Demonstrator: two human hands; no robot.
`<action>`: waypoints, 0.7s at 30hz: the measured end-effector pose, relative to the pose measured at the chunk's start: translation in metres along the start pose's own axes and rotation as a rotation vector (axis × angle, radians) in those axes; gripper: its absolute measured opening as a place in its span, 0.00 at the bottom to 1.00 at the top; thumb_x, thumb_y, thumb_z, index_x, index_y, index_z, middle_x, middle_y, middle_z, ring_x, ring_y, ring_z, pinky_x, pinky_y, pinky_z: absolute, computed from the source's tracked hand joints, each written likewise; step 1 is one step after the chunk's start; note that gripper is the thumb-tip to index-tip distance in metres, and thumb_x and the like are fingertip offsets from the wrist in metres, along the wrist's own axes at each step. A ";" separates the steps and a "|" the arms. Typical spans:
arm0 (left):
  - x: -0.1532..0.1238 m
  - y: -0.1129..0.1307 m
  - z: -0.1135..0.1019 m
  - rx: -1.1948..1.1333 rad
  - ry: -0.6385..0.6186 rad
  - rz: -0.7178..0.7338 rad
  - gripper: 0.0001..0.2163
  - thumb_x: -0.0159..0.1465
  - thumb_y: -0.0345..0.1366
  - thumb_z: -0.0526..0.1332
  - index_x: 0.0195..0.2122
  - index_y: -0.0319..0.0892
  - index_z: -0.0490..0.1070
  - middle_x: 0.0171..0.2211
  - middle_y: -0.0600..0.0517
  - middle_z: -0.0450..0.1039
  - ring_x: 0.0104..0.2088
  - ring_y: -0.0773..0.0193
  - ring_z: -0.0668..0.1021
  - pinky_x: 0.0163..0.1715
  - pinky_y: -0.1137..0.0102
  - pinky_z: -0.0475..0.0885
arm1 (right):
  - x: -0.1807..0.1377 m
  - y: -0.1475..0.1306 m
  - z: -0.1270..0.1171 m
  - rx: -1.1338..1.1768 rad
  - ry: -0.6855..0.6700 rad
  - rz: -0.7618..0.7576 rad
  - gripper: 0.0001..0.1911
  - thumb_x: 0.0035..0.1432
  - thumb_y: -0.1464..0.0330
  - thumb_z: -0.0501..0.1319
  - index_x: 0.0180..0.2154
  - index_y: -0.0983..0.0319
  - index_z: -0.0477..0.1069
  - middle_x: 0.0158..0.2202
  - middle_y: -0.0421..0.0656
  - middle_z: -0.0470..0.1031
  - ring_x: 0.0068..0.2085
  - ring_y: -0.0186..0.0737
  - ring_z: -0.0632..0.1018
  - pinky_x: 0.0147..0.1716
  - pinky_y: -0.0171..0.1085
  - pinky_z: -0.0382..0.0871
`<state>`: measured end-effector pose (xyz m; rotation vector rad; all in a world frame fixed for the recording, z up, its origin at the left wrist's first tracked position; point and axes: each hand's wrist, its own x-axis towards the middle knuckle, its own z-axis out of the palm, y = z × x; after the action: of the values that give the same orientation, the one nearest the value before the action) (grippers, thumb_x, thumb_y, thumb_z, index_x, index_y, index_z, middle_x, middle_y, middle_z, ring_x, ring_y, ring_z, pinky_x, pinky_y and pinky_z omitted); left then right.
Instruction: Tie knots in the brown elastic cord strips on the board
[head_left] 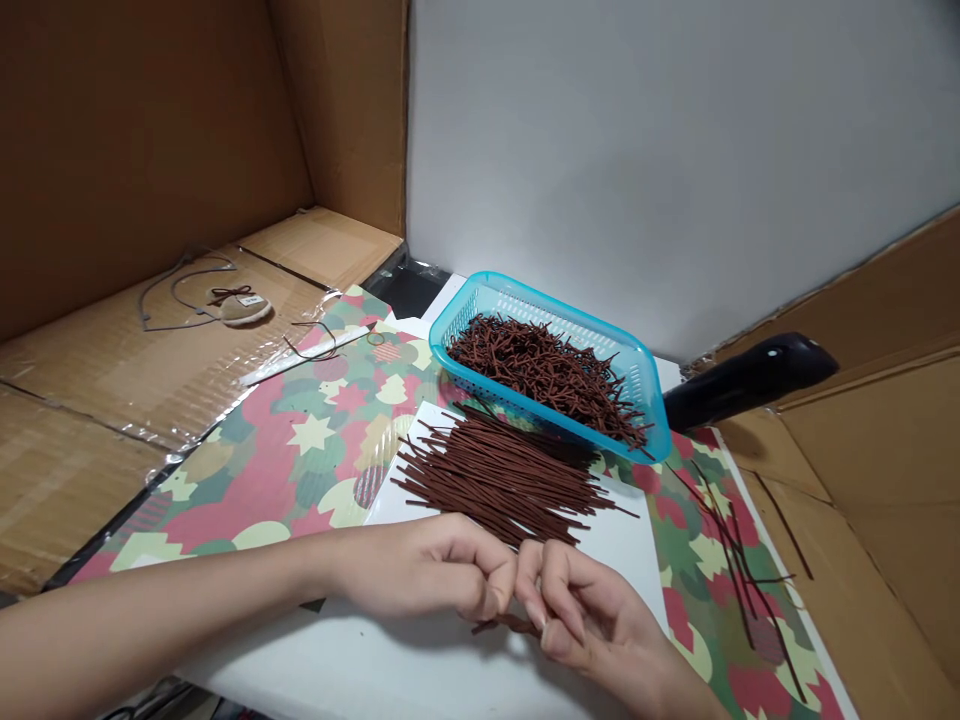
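My left hand (439,572) and my right hand (581,612) meet over the white board, fingers curled and fingertips pinched. Between them they grip a short piece of brown cord (514,624); its far end is hidden by the fingers. Just beyond my knuckles lies a pile of straight brown cords (502,470), spread side by side on a white sheet (626,560). Behind that pile stands a blue plastic basket (551,290) holding a heap of short brown cord pieces (547,370).
A black handle (754,380) juts right from behind the basket. Loose cords (739,565) lie on the patterned paper (262,480) at right. Far left, a small beige slipper-shaped item (244,308) sits on cardboard (97,370). Cardboard walls and a pale panel (660,130) enclose the table.
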<state>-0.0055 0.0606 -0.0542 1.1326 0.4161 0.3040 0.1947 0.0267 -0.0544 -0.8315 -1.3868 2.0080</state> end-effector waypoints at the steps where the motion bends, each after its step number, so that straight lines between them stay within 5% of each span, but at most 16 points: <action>1: -0.001 0.000 0.000 0.030 0.017 0.015 0.05 0.53 0.29 0.53 0.21 0.41 0.60 0.22 0.56 0.59 0.25 0.68 0.61 0.26 0.74 0.58 | 0.001 0.000 0.000 0.025 0.008 0.007 0.18 0.57 0.57 0.60 0.25 0.59 0.55 0.29 0.40 0.58 0.30 0.36 0.61 0.30 0.35 0.58; 8: -0.003 -0.002 0.004 0.369 0.342 0.380 0.12 0.51 0.35 0.66 0.35 0.41 0.67 0.32 0.50 0.70 0.31 0.65 0.71 0.34 0.71 0.68 | 0.007 0.008 -0.001 0.068 0.180 -0.022 0.17 0.55 0.58 0.62 0.28 0.58 0.56 0.30 0.40 0.62 0.31 0.37 0.66 0.30 0.34 0.62; 21: 0.004 -0.013 0.007 0.133 0.394 0.246 0.06 0.49 0.26 0.64 0.28 0.39 0.68 0.28 0.52 0.72 0.28 0.69 0.73 0.31 0.74 0.71 | 0.006 0.013 0.004 0.099 0.198 -0.057 0.14 0.57 0.62 0.62 0.28 0.58 0.57 0.32 0.39 0.63 0.37 0.39 0.69 0.39 0.37 0.64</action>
<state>0.0018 0.0513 -0.0640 1.2585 0.6518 0.7306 0.1865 0.0240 -0.0668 -0.9090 -1.1773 1.8795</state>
